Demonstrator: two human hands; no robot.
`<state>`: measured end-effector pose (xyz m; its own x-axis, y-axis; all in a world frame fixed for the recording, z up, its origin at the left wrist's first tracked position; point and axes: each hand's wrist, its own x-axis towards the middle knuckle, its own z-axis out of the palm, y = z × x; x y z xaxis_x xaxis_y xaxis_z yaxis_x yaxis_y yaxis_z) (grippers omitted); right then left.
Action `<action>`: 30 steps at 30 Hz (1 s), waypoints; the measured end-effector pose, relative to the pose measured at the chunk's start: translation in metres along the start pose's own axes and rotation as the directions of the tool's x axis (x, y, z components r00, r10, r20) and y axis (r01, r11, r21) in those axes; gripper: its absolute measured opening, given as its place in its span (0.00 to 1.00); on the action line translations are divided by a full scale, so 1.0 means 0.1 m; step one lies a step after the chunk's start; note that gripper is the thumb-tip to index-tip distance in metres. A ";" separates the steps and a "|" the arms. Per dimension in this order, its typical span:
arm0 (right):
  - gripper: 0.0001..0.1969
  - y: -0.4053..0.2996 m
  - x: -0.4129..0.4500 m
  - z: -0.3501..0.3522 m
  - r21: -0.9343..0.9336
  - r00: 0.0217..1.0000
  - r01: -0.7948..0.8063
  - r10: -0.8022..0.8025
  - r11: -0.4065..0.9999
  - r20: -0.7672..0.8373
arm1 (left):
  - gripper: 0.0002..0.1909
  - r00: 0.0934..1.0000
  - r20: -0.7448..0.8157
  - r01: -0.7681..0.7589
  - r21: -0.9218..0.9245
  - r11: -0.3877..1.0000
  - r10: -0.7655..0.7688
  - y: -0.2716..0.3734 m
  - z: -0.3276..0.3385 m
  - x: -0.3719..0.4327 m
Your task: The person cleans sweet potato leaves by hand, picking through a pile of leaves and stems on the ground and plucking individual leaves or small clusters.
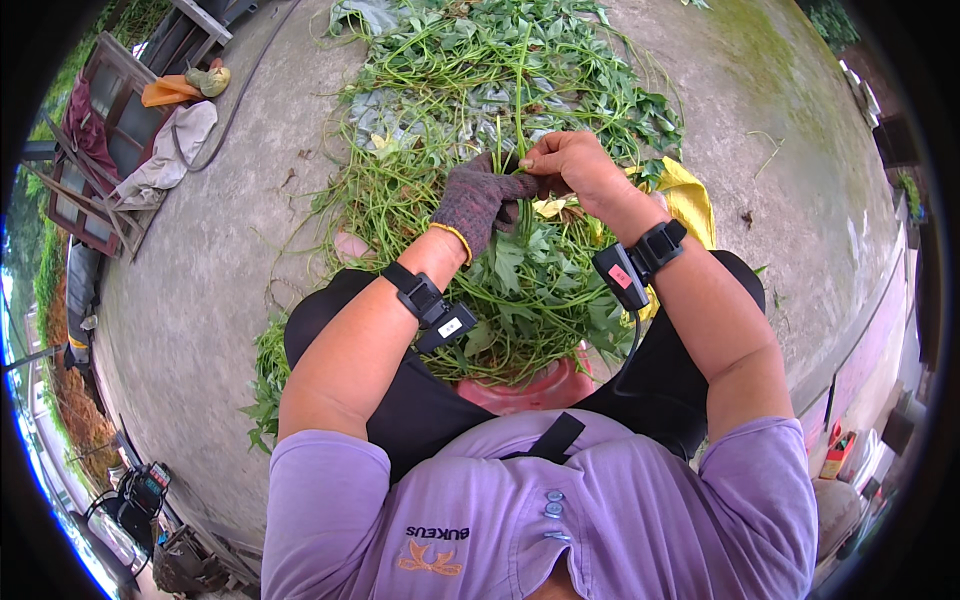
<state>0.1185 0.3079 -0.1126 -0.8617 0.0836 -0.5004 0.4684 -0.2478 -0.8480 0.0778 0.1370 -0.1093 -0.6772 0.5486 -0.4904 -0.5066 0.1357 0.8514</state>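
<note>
My left hand (480, 193), in a dark knitted glove with a yellow cuff, grips several thin green stems. Close against it, my bare right hand (583, 171) pinches a long upright vine stem (519, 90) between thumb and fingers. Some of my fingers are hidden behind the hands. Below them, between my knees, lies a tangled heap of leafy vines (517, 281), which look like sweet potato vines. Part of a red plastic object (525, 390) shows under this heap. A larger spread of leafy vines (465, 49) covers the ground ahead.
A grey plastic sheet (366, 116) shows under the vines on the concrete floor (202, 300). Beside my right knee is a yellow sack (694, 202). At left, wooden window frames (124, 112) bear a pale cloth (180, 139) and an orange item (171, 91), near a dark hose (247, 86).
</note>
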 end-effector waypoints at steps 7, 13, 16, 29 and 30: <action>0.06 0.03 0.10 -0.06 -0.348 0.988 0.153 -0.136 0.925 0.076 | 0.10 1.000 0.018 -0.016 0.112 0.994 0.014 0.03 -0.06 0.00; 0.09 -0.06 0.08 -0.29 -0.715 0.948 0.319 -0.229 0.622 0.223 | 0.07 0.999 -0.021 -0.035 0.073 0.997 0.037 0.04 -0.22 0.10; 0.07 -0.01 0.09 -0.45 -0.933 0.926 0.229 -0.357 0.278 0.121 | 0.08 0.995 -0.035 0.080 -0.202 0.976 -0.089 0.03 -0.38 0.19; 0.08 -0.11 0.07 -0.27 -0.468 0.979 0.192 -0.199 0.863 0.034 | 0.18 0.928 0.342 0.260 -0.309 0.915 -0.148 -0.20 -0.08 0.13; 0.09 -0.12 0.05 -0.26 -0.572 0.954 0.252 -0.298 0.781 0.013 | 0.16 0.941 0.313 0.227 -0.300 0.926 -0.130 -0.16 -0.08 0.12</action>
<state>0.1136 0.3366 -0.1090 -0.9647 0.1412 -0.2224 0.2602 0.3798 -0.8877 0.0730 0.1349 -0.1302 -0.4045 0.7567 -0.5135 -0.7834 0.0030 0.6215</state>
